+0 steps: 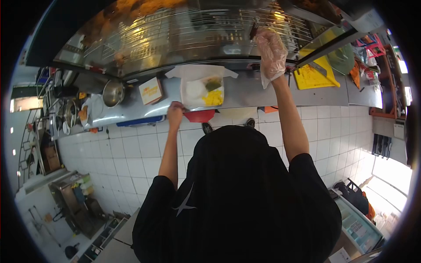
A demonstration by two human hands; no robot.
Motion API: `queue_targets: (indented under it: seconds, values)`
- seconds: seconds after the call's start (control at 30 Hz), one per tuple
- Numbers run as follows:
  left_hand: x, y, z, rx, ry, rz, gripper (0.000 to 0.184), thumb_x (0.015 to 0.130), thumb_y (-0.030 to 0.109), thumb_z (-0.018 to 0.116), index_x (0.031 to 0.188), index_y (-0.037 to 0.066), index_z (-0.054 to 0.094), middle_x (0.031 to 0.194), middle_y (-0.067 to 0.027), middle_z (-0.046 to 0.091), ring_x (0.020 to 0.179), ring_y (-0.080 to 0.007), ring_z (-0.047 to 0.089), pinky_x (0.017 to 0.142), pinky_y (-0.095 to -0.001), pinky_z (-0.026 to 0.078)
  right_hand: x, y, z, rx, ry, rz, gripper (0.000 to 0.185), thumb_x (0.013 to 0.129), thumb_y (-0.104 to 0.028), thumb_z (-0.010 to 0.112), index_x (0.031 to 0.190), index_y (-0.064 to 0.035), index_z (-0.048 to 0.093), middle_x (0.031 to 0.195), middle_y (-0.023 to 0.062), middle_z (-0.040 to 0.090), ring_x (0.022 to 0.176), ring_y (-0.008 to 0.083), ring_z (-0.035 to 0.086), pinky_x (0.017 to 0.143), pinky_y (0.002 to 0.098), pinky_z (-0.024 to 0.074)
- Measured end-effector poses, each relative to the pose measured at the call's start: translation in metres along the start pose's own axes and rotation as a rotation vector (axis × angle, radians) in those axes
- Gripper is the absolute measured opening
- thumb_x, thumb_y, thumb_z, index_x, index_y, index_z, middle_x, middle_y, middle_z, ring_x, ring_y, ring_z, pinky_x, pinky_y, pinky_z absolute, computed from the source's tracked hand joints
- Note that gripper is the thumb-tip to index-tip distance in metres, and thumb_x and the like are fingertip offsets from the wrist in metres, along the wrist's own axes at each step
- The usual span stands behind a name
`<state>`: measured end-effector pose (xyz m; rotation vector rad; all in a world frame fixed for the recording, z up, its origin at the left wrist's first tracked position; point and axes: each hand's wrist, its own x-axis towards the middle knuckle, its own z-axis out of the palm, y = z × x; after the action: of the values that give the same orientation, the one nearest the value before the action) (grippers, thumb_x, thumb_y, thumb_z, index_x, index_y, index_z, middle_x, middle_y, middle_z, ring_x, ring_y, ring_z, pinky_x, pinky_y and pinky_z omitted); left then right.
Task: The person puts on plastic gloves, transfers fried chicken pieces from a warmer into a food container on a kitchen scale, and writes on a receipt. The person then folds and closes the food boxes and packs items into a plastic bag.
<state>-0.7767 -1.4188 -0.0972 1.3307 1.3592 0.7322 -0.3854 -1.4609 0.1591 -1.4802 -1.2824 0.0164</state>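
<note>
My right hand (272, 55), in a clear plastic glove, reaches into the glass-fronted food cabinet at the top. Its fingers are closed by a narrow dark object with a shiny end (254, 30); I cannot make out its kind. My left hand (176, 110) is bare, with curled fingers at the counter's front edge, beside the near left corner of an open food box. What those fingers hold, if anything, is hidden. The paper-lined food box (184, 93) contains a white mound of rice (195, 89), yellow pieces (214, 98) and something green (213, 84).
Wire racks (210, 33) span the cabinet, with orange-brown food (127, 6) above. Left along the steel counter (250, 94) stand a printed box (151, 91) and a metal bowl (113, 94). A knife (322, 70) lies on a yellow board (313, 79) at right.
</note>
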Motion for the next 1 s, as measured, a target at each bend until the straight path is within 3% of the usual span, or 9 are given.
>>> queue_targets:
  seconds: [0.1,0.2,0.27,0.37,0.47,0.57,0.63,0.77,1.0]
  values:
    - [-0.020,-0.020,0.015,0.069,0.001,0.240,0.029,0.080,-0.006,0.051,0.108,0.002,0.055,0.091,-0.0096,0.062,0.076,-0.0173,0.060,0.069,-0.0295,0.050,-0.002,-0.015,0.018,0.234,-0.170,-0.044,0.021,0.099,-0.020,0.059,0.112,-0.0038,0.063,0.105,0.0099,0.063,0.089,0.0185,0.059,0.079,0.0333,0.0495]
    - [-0.039,0.003,0.024,0.143,0.075,0.223,0.034,0.080,-0.005,0.054,0.114,0.001,0.054,0.103,-0.0137,0.060,0.083,-0.0212,0.060,0.074,-0.0316,0.050,-0.032,-0.008,0.026,-0.172,-0.265,-0.083,0.027,0.097,-0.032,0.059,0.097,-0.0049,0.063,0.092,0.0211,0.068,0.093,0.0365,0.067,0.084,0.0396,0.0524]
    - [-0.035,0.007,0.021,0.277,0.165,0.258,0.040,0.080,-0.001,0.058,0.120,0.000,0.053,0.110,-0.0179,0.058,0.090,-0.0279,0.063,0.079,-0.0362,0.052,-0.060,-0.015,0.024,-0.200,-0.618,0.455,0.045,0.098,-0.044,0.053,0.093,-0.0017,0.069,0.093,0.0256,0.069,0.097,0.0409,0.066,0.090,0.0447,0.0511]
    - [-0.002,0.005,0.005,0.458,0.126,0.570,0.052,0.079,0.004,0.063,0.129,-0.001,0.050,0.119,-0.0243,0.055,0.108,-0.0407,0.060,0.092,-0.0441,0.051,-0.123,0.033,0.048,-0.433,-1.019,0.632,0.071,0.096,-0.062,0.041,0.097,0.0014,0.073,0.100,0.0291,0.069,0.104,0.0447,0.064,0.094,0.0489,0.0481]
    - [-0.002,0.066,-0.005,0.467,-0.266,0.134,0.066,0.076,0.009,0.069,0.136,-0.004,0.045,0.126,-0.0270,0.053,0.121,-0.0458,0.053,0.102,-0.0474,0.046,-0.147,0.051,0.076,-0.442,-1.018,0.677,0.080,0.094,-0.070,0.039,0.098,0.0030,0.072,0.099,0.0301,0.069,0.102,0.0452,0.065,0.093,0.0483,0.0480]
    - [0.002,0.031,0.002,0.530,-0.199,0.453,0.069,0.076,0.015,0.075,0.135,-0.004,0.046,0.110,-0.0226,0.059,0.097,-0.0351,0.065,0.087,-0.0423,0.053,-0.155,0.053,0.093,-0.386,-0.938,0.592,0.079,0.097,-0.065,0.034,0.101,0.0045,0.071,0.104,0.0321,0.067,0.108,0.0473,0.062,0.097,0.0489,0.0463]
    - [-0.001,0.032,0.006,0.483,-0.254,0.303,0.065,0.078,0.015,0.077,0.131,-0.004,0.044,0.099,-0.0172,0.062,0.085,-0.0290,0.067,0.074,-0.0399,0.056,-0.175,0.095,0.115,-0.404,-0.884,0.433,0.078,0.101,-0.061,0.027,0.109,0.0044,0.070,0.113,0.0331,0.065,0.113,0.0489,0.060,0.102,0.0494,0.0446]
    - [-0.010,0.031,0.018,0.106,-0.319,-0.031,0.060,0.083,0.013,0.078,0.126,-0.004,0.039,0.089,-0.0125,0.064,0.071,-0.0195,0.067,0.058,-0.0314,0.057,-0.154,0.057,0.112,-0.424,-0.965,0.632,0.068,0.104,-0.051,0.026,0.115,0.0037,0.066,0.114,0.0326,0.064,0.110,0.0490,0.060,0.101,0.0497,0.0458]
    - [-0.017,0.033,0.041,0.075,-0.212,-0.004,0.045,0.084,0.022,0.081,0.103,-0.005,0.049,0.073,-0.0109,0.065,0.056,-0.0144,0.065,0.040,-0.0300,0.048,-0.140,0.046,0.110,-0.431,-0.888,0.620,0.070,0.104,-0.053,0.028,0.109,0.0045,0.068,0.111,0.0338,0.064,0.108,0.0479,0.061,0.099,0.0506,0.0464]
